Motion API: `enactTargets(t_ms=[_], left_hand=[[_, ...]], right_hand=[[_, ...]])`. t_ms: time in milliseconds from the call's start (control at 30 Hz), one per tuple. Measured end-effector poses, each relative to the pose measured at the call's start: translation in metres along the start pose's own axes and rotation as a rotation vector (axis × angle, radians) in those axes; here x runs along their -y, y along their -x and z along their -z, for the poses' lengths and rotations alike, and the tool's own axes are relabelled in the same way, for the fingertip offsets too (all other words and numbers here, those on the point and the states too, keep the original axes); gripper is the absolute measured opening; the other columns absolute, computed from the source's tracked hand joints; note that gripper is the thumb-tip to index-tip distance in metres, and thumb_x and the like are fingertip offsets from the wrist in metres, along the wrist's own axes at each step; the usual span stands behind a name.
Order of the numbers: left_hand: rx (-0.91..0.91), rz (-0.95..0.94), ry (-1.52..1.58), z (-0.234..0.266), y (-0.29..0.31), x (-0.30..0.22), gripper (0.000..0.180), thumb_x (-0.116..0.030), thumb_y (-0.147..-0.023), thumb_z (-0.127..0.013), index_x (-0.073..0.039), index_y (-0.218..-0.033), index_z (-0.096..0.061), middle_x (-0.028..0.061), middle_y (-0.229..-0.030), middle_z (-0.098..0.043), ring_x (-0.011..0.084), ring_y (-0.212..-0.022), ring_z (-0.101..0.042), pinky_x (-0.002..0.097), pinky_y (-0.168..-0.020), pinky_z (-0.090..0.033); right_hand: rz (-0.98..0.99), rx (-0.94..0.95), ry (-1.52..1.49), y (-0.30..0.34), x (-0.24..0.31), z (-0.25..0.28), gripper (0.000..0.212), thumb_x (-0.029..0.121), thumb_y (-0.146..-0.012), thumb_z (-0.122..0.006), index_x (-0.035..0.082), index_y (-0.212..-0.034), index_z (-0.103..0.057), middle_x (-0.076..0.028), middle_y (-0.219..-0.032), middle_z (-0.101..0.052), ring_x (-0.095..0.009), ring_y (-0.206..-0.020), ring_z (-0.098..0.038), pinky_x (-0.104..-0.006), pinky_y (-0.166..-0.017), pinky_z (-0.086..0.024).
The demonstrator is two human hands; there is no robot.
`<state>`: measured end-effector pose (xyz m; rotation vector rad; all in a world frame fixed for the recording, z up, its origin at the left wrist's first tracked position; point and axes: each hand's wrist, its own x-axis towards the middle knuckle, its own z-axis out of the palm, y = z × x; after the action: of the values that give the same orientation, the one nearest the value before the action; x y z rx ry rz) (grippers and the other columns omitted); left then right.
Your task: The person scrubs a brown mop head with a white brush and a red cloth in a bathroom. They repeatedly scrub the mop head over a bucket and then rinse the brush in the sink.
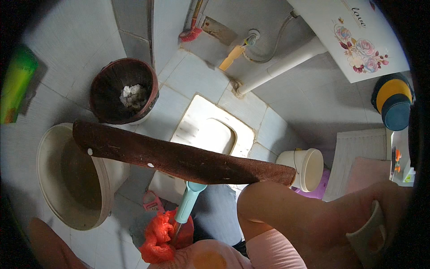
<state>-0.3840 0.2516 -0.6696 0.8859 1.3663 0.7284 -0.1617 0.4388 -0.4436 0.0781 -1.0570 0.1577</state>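
The brown flat mop head [188,159] crosses the view on the near side of the squat toilet [249,136], its long axis running left to right, teal handle joint [188,204] pointing back to the person. Right of the toilet, on the near side, the right hand [354,210] looks nearer the mop head; the left hand [53,244] is near-left of the toilet. Whether either hand's fingers are clenched or released, I cannot tell.

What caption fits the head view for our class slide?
A brown mop head on a turquoise neck partly hides a white squat toilet.
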Motion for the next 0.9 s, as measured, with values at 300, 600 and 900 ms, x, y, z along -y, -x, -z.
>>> enactTargets(t_ms=[300, 600, 900], left_hand=[[0.008, -0.029, 0.0, 0.0, -0.001, 0.002, 0.024, -0.005, -0.084, -0.043, 0.001, -0.106, -0.049, 0.0102, -0.105, -0.05, 0.019, -0.099, -0.052, 0.0307, -0.088, -0.044], [-0.019, -0.068, -0.037, 0.019, -0.004, -0.002, 0.024, -0.008, -0.085, -0.044, 0.0, -0.107, -0.049, 0.0104, -0.105, -0.05, 0.0192, -0.098, -0.052, 0.0309, -0.086, -0.045], [-0.065, -0.139, -0.061, 0.043, -0.013, -0.022, 0.024, -0.01, -0.086, -0.045, 0.0, -0.107, -0.049, 0.0107, -0.105, -0.049, 0.0193, -0.097, -0.052, 0.0311, -0.085, -0.045]], right_hand=[[0.116, -0.215, -0.046, 0.01, -0.016, -0.02, 0.045, 0.045, -0.075, -0.059, 0.006, -0.094, -0.047, -0.017, -0.079, -0.05, -0.028, -0.084, -0.049, -0.0441, -0.082, -0.029], [0.081, -0.092, -0.109, 0.004, -0.022, -0.014, 0.058, 0.048, -0.071, -0.061, 0.006, -0.105, -0.042, -0.019, -0.08, -0.05, -0.029, -0.081, -0.05, -0.0467, -0.083, -0.029], [-0.711, 0.565, 0.17, -0.015, -0.019, -0.058, 0.023, 0.017, -0.081, -0.056, 0.016, -0.102, -0.048, -0.007, -0.068, -0.047, -0.009, -0.049, -0.04, -0.0216, -0.04, -0.033]])
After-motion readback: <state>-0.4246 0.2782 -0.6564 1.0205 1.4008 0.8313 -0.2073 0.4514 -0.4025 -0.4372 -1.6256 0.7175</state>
